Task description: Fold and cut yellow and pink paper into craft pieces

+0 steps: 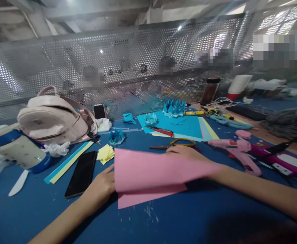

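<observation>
A sheet of pink paper [143,173] is bent over on itself in front of me, its lower layer near the blue table and its upper part raised. At its left edge, my left hand [105,181] holds it, with the fingertips partly behind the paper. My right hand [187,153] is behind the sheet, beside the yellow-handled scissors [161,147]. The paper's right end crosses in front of that wrist and hides most of the fingers, so I cannot tell whether they touch the scissors. Yellow paper squares [105,154] and a black phone [81,174] lie near my left hand.
Blue folded-paper rings [174,108] and a red cutter [163,130] rest on blue sheets [189,127] at the back. On the right lies a pink glue gun [239,150]. A pale backpack [51,117] and a tumbler [23,152] stand left. A perforated metal panel [128,67] borders the table.
</observation>
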{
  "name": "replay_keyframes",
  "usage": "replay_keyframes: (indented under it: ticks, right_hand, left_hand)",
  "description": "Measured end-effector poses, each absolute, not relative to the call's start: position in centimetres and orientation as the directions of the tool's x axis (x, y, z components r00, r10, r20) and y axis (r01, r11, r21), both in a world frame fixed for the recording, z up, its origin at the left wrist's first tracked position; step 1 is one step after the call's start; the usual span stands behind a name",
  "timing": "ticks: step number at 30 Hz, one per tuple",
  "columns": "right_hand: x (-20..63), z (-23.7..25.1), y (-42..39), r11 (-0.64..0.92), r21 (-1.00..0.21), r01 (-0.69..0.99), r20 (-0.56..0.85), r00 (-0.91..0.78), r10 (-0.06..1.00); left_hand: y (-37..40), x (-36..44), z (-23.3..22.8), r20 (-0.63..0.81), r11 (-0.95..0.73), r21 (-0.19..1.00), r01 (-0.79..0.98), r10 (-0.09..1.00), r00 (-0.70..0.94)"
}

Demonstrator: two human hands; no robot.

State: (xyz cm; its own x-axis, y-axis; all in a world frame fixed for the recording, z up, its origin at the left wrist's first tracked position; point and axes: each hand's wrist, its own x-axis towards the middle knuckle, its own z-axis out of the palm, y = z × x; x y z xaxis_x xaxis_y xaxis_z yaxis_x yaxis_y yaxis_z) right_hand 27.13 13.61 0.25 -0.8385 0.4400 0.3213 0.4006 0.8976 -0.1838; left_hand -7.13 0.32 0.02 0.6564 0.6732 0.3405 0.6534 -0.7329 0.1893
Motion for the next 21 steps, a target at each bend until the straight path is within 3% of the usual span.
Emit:
replay_keyframes:
  ticks: [2,4,7,11,15,18,21]
  right_hand:
    - [27.2,0.9,13.8,0.950,-0.105,0.295,0.243,-0.918,0.312]
    - [27.1,1.8,13.8,0.979,0.002,0.202,0.164,-0.966,0.198]
    - [26.4,3.5,13.2,0.981,0.012,0.193,0.123,-0.974,0.190]
    - [24.4,4.7,11.5,0.895,-0.225,0.386,0.110,-0.902,0.417]
    - [22.6,4.4,10.8,0.745,-0.390,0.541,0.008,-0.807,0.590]
    - [22.0,4.3,11.1,0.674,-0.481,0.561,-0.077,-0.792,0.605]
    - [22.0,4.8,11.3,0.646,-0.577,0.500,-0.040,-0.807,0.589]
  left_hand:
    - [0.1,-7.5,0.5,0.256,-0.766,0.067,0.639,0.632,0.731]
    - [0.0,-7.8,0.9,0.172,-0.772,0.024,0.635,0.629,0.758]
    - [-0.3,-7.5,1.3,0.159,-0.738,0.067,0.671,0.672,0.723]
    - [-0.4,-6.1,1.9,0.210,-0.660,0.234,0.714,0.751,0.626]
    - [0.0,-4.9,2.0,0.247,-0.553,0.446,0.704,0.832,0.497]
    - [0.7,-4.3,1.7,0.195,-0.339,0.705,0.623,0.937,0.290]
    - [1.2,-3.9,1.5,0.082,-0.122,0.905,0.407,0.990,0.115]
